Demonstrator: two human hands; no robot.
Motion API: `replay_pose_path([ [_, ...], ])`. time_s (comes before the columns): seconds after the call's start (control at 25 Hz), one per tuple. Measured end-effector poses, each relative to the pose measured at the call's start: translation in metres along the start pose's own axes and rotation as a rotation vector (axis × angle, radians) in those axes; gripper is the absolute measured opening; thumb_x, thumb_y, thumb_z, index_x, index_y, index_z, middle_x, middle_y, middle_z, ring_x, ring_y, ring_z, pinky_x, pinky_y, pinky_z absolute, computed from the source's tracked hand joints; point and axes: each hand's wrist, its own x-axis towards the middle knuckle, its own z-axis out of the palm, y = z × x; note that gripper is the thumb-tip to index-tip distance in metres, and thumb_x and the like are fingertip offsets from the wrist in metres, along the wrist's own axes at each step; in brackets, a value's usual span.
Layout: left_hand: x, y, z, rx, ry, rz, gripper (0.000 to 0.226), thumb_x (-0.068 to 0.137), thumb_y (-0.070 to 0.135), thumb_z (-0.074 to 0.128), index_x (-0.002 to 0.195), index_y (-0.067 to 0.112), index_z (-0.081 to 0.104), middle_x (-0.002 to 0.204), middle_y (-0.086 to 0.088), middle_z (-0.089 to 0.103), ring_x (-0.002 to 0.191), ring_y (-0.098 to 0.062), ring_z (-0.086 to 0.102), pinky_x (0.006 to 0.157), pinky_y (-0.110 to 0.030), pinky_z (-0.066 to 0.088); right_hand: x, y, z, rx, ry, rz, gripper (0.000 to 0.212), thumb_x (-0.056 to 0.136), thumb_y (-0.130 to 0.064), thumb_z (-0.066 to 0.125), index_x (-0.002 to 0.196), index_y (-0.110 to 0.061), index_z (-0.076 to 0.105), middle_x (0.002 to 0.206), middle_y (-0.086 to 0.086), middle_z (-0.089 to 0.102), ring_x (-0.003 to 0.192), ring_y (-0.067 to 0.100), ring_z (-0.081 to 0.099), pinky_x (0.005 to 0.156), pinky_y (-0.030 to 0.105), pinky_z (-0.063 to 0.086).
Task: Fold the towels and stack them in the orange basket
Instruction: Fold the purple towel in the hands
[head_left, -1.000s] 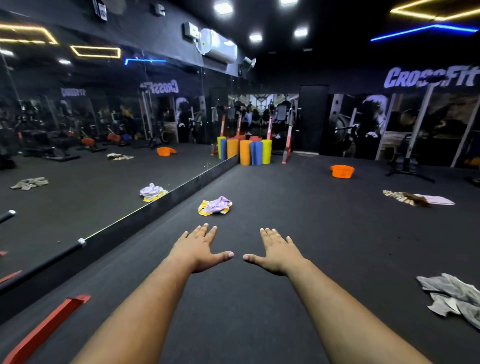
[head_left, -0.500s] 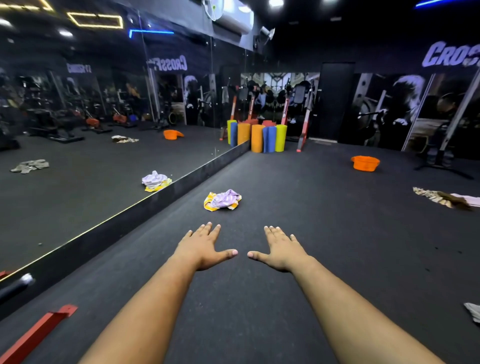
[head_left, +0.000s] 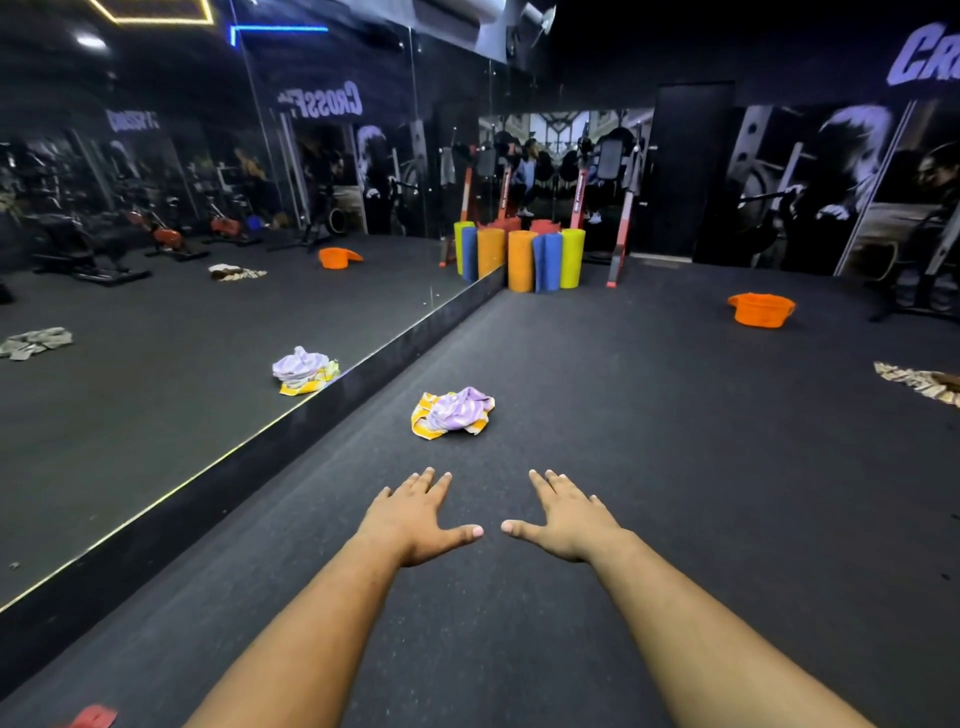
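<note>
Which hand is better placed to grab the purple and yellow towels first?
Probably the left hand. The purple and yellow towel pile lies ahead of it, slightly left of the right hand. Both hands are open and hold nothing, so the difference is small.

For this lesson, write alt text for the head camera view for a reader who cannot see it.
Two open, empty hands, left hand and right hand, reach forward over a dark gym floor toward a crumpled purple and yellow towel pile. An orange basket sits farther off to the right.
</note>
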Motion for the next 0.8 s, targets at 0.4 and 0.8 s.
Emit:
replay_pose_path([
  [0.4, 0.281, -0.035, -0.038, -0.061, -0.071, -0.084, 0.109, 0.079, 0.093, 0.032, 0.163, 0.030, 0.002, 0.172, 0.001, 0.002, 0.158, -0.018, 0.004, 0.127, -0.047, 0.010, 0.294, 0.038, -0.052, -0.014, -0.108, -0.055, 0.114, 0.075, -0.093, 0.037, 0.161, -0.031, -0.005, 0.170, -0.002, -0.003, 0.156, 0.015, -0.006, 0.124, 0.054, 0.007],
  [0.8, 0.582, -0.148, -0.043, -0.119, -0.212, -0.085, 0.110, 0.079, 0.092, 0.034, 0.163, 0.029, 0.002, 0.172, 0.000, 0.002, 0.158, -0.017, 0.003, 0.127, -0.047, 0.009, 0.607, 0.028, -0.061, -0.001, -0.239, 0.010, 0.113, 0.076, -0.092, 0.039, 0.161, -0.032, -0.005, 0.170, -0.002, -0.004, 0.156, 0.016, -0.007, 0.124, 0.054, 0.007],
])
